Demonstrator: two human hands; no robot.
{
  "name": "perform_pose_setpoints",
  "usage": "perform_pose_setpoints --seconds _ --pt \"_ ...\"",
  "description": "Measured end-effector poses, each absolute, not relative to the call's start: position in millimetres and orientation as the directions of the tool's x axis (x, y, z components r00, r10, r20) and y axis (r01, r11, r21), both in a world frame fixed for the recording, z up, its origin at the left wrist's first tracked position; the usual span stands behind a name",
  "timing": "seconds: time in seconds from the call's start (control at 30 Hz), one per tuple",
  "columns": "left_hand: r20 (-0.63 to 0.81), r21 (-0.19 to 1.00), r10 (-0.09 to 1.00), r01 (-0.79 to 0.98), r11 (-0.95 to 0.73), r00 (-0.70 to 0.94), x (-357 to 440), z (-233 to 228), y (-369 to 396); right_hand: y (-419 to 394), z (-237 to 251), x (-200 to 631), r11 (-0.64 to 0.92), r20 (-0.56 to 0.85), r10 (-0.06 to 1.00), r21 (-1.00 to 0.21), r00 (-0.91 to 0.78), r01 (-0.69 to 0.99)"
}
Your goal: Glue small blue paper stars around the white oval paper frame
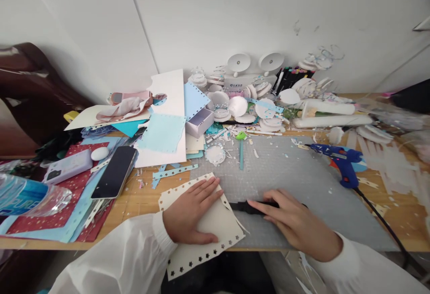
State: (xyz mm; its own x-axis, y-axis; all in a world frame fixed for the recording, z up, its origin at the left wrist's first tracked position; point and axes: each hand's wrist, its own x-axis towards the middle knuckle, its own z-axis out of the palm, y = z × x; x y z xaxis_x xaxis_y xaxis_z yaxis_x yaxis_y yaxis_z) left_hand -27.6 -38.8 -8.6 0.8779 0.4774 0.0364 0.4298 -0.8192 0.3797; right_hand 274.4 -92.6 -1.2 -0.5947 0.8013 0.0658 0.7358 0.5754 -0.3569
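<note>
Cream card (215, 233) with star-punched edges lay half on the grey cutting mat (302, 182) and half over the table's near edge, and I saw my left hand (191, 215) pressed flat on it, fingers spread, gripping nothing. My right hand (295, 224) rested on a black tool (248, 206) lying on the mat just beside the card's right corner; I could not tell whether the fingers were closed round it. A blue glue gun (339, 159) sat well off to the right, a dark phone (116, 170) to the left.
</note>
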Motion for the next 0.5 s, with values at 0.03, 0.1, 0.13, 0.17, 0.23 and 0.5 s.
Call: perform_pose_setpoints --seconds 0.03,0.1,0.13,0.17,0.23,0.5 --pt "0.042 0.385 0.478 0.427 -0.818 0.877 -27.5 -8.6 -39.0 -88.5 -1.7 270.1 0.576 0.072 0.803 -0.353 -0.592 0.738" --pt "0.054 0.398 0.479 0.421 -0.815 0.876 -27.2 -8.5 -39.3 -80.4 -1.9 262.2 0.577 0.079 0.804 -0.343 -0.590 0.741" --pt "0.060 0.403 0.479 0.418 -0.814 0.876 -27.0 -8.4 -39.4 -77.2 -1.8 259.6 0.578 0.077 0.804 -0.339 -0.590 0.743" --pt "0.065 0.407 0.481 0.417 -0.813 0.874 -26.9 -8.4 -39.5 -74.7 -1.6 258.3 0.579 0.074 0.803 -0.336 -0.592 0.743" --pt "0.074 0.410 0.478 0.410 -0.815 0.875 -26.8 -8.3 -39.4 -71.8 -1.5 258.7 0.582 0.066 0.800 -0.330 -0.597 0.743" --pt "0.052 0.378 0.443 0.393 -0.838 0.895 -27.8 -7.2 -39.5 -49.4 -10.2 248.0 0.605 0.157 0.795 -0.262 -0.586 0.752"
